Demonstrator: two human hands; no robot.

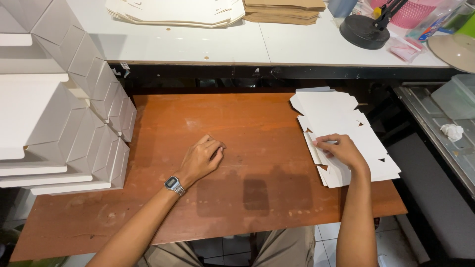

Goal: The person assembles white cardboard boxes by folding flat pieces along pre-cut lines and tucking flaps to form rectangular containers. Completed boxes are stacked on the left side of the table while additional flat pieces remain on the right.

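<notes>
Hands apart: right hand fingering white box blanks (stacked), left hand resting.

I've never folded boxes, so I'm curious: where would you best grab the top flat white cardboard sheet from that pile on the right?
Probably at its near-left edge, coming from the left, where the right hand already rests. The stack of flat white sheets lies fanned on the wooden table, so the edges there are stepped apart and fingertips can likely lift one sheet. The left hand rests loosely curled on the wood.
</notes>
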